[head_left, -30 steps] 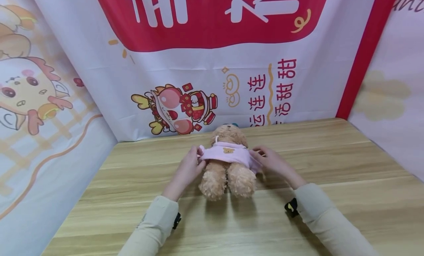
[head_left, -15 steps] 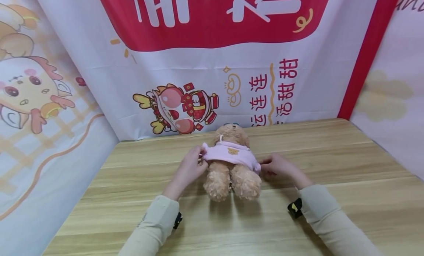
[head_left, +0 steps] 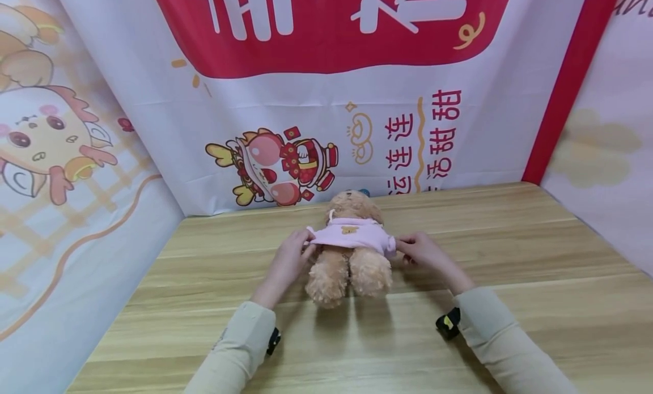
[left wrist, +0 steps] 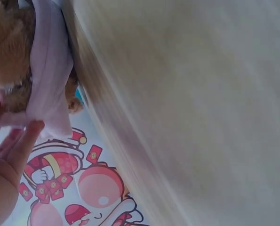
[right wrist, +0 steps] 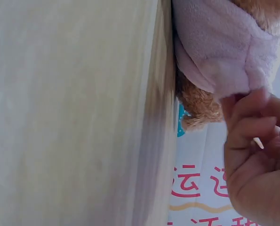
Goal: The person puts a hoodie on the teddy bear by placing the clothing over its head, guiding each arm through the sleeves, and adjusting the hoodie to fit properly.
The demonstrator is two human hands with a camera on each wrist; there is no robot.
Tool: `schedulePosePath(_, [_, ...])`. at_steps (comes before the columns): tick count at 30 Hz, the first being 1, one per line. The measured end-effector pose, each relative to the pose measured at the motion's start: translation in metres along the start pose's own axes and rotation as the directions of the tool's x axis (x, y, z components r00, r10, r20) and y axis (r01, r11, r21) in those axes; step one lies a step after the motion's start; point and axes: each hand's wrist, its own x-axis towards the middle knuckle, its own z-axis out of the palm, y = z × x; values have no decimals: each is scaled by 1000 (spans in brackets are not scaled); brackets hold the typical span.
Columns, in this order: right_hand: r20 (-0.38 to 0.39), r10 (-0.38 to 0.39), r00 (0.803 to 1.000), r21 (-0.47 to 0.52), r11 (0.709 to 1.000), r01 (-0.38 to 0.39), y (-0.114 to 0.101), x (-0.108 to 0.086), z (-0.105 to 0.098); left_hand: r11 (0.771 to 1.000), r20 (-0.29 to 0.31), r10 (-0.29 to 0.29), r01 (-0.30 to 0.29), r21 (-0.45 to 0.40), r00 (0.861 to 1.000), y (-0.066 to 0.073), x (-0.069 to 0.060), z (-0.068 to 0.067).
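Note:
A light-brown plush teddy bear point(head_left: 326, 278) lies on its back on the table, legs toward me. It has on a pink sweater point(head_left: 352, 238) with a small bear patch on the chest. My left hand point(head_left: 291, 258) pinches the sweater's left-side edge; in the left wrist view, pink cloth point(left wrist: 48, 61) runs between thumb and fingers. On the other side, my right hand point(head_left: 427, 253) pinches the sleeve's cuff, with fingers curled at the sleeve end point(right wrist: 260, 75) in the right wrist view. The bear's arms are hidden under the cloth.
The wood-grain table point(head_left: 204, 303) meets a printed white and red cloth backdrop point(head_left: 285, 90) close behind the bear's head. A bit of something blue point(head_left: 364, 193) shows behind the head. Printed cloth walls point(head_left: 102, 235) stand at both sides.
The bear shifted right, then back left. My right hand moved from the sweater's side out to the sleeve end, then left with it. My left hand keeps its pinch on the sweater.

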Motion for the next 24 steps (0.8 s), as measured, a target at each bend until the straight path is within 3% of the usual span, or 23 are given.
schedulePosePath(3, [-15,-2,1000,44,999,3,-2,0,1,997,28,-27,29,-74,999,-2,1,-2])
schedulePosePath(6, [-42,-4,999,71,997,7,-3,0,1,978,83,-43,59,-202,996,-5,3,-2])
schedulePosePath(8, [-65,7,998,80,997,-2,-4,-1,1,963,121,-19,51,-266,992,-6,3,0])
schedulePosePath(11, [-107,25,994,69,997,-18,-6,-1,1,955,153,30,17,-295,988,-6,3,3])
schedulePosePath(17, [-168,30,985,15,1000,-27,-6,-2,-2,992,118,27,-12,-126,993,-4,1,5])
schedulePosePath(20, [-160,19,987,6,1000,-19,-5,-3,-4,998,92,-37,42,-51,995,-2,1,5])
schedulePosePath(24, [-150,10,989,-2,1000,-11,-3,-4,-7,987,77,-154,151,49,985,2,0,1])
